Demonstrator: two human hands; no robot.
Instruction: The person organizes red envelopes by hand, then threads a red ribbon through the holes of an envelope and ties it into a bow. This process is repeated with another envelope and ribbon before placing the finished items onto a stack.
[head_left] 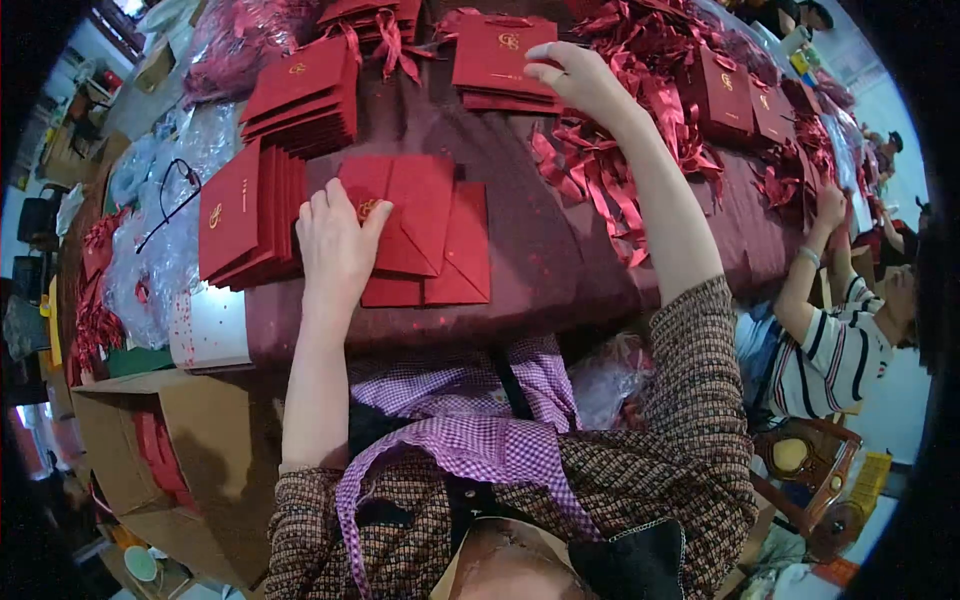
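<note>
My left hand [338, 240] rests at the left side of a red paper gift bag [415, 215], fingers slightly bent and thumb spread apart over a gold mark. That bag lies flat, overlapping another red bag [465, 250] beneath it. Just left of this hand stands a row of red bags [235, 220] with gold lettering. At the far side of the table, my right hand [570, 75] reaches over a stack of red bags [490, 60], with fingers and thumb apart at the top bag's right edge.
Another bag stack [300, 95] stands at back left. Red ribbons [620, 160] spread over the dark tablecloth [540, 270] at right, near more bags [722, 95]. A cardboard box [190, 440] sits lower left, below clear plastic wrap [150, 250]. A person in a striped shirt [825, 355] is at right.
</note>
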